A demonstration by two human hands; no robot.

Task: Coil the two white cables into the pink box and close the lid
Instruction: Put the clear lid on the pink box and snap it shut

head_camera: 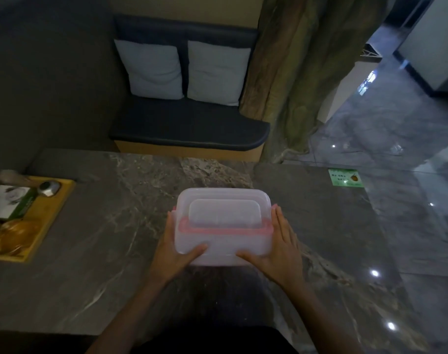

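Note:
The pink box (223,241), a translucent plastic container with a pink-rimmed lid (224,208), sits at the middle of the marble table (110,226) with the lid on top. My left hand (178,254) grips its left side, thumb on the near top edge. My right hand (276,249) presses flat against its right side, thumb likewise on the near edge. No white cables show; the cloudy plastic hides whatever is inside.
A yellow tray (47,221) at the table's left edge holds a tissue box (11,203), a small metal pot (48,188) and a round amber dish. A green sticker (345,177) marks the far right corner. A cushioned bench (189,129) stands beyond the table.

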